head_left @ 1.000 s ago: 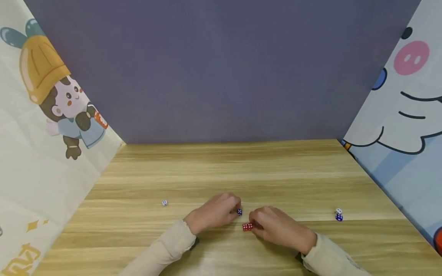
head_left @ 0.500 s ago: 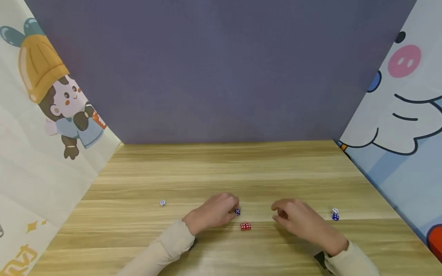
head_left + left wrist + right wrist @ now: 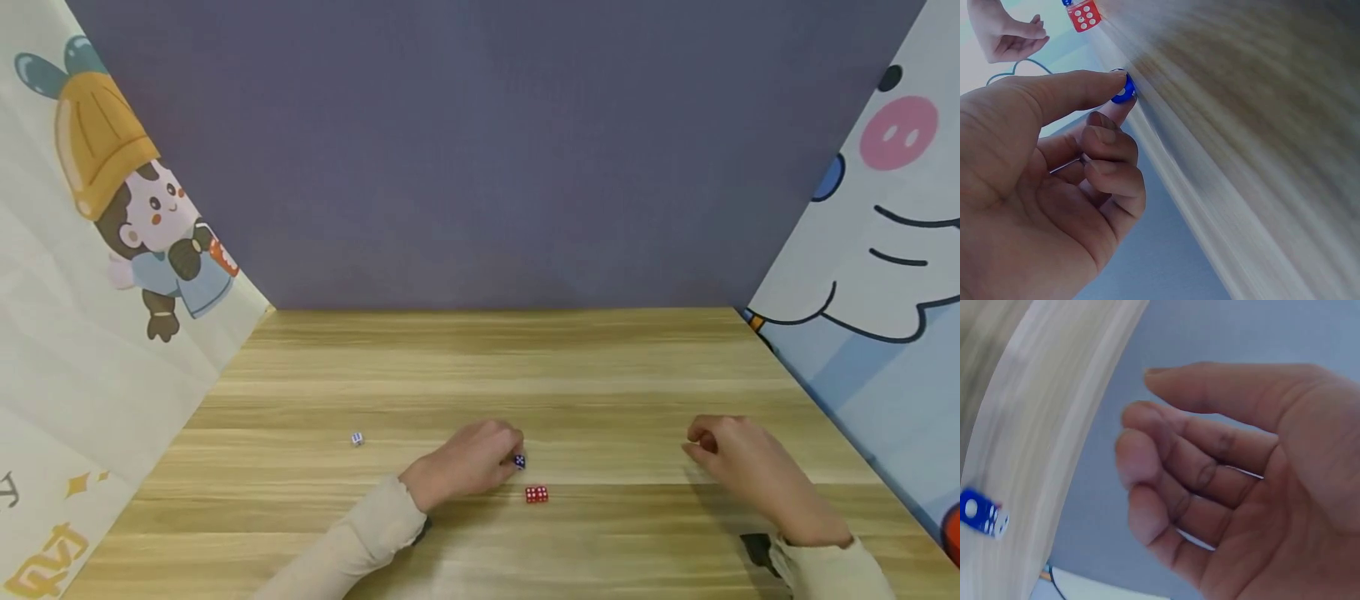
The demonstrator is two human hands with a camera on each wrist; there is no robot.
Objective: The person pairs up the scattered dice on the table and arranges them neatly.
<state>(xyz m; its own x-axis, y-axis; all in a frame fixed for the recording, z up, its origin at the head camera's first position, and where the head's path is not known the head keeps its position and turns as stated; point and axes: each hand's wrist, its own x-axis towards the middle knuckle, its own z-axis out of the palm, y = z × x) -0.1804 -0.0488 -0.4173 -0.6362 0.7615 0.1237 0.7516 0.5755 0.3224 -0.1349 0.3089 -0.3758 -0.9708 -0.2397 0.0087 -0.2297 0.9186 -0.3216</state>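
One blue die (image 3: 520, 461), pinched between thumb and fingertip of the left hand (image 3: 468, 460) — a hold apparently suited to so small a cube, one dotted face left showing. Two red dice (image 3: 536, 494), paired, just on the near side of those fingertips; lone white die (image 3: 357, 438), well to their left. Right hand (image 3: 750, 471), well to their right, fingers loosely bent, holding nothing — likely screening from the head view a second blue die (image 3: 977, 511) and its white neighbour (image 3: 1001, 524).
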